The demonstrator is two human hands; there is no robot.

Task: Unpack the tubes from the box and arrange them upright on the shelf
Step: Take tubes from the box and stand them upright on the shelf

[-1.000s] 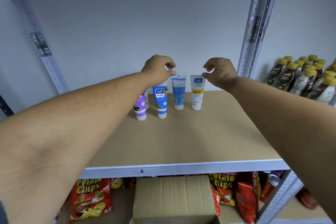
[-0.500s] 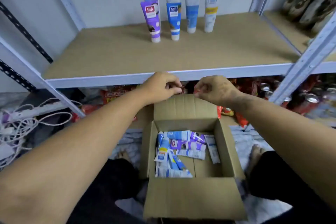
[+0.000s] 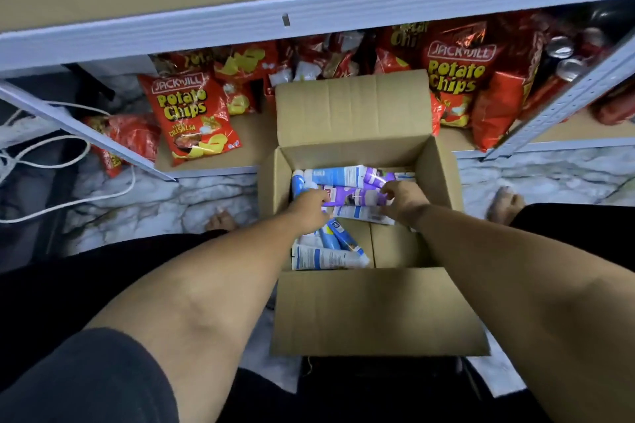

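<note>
Box: the open cardboard box point(image 3: 374, 312) is seen on the floor below the shelf point(image 3: 240, 34), its flaps folded outward – both arms are reached down into it from the near side.

Tubes: a loose heap of tubes point(image 3: 330, 259) is left lying flat inside, mostly in the left and far part of the box; none is upright.

Target tube: a purple tube point(image 3: 357, 197) is laid crosswise, its long axis running left to right, directly between the two hands.

Nearer hand: neither is clearly favoured – each hand is met by one end of the purple tube, so a lift by either end seems possible.

Left hand: the left hand point(image 3: 309, 208) is placed at the tube's left end, fingers curled down onto the heap; whether anything is actually gripped cannot be told, as the fingertips are blurred and hidden.

Right hand: the right hand point(image 3: 403, 201) is set at the right end, fingers bent over the purple tube and touching it; a closed grip cannot be confirmed.

Direction of the coming move: the shelf board is found above and beyond the box, so a picked tube would have to be raised, carried forward and turned from lying to standing.

Nearby: potato chip bags point(image 3: 192, 117) are stacked on the lower level behind the box.
</note>
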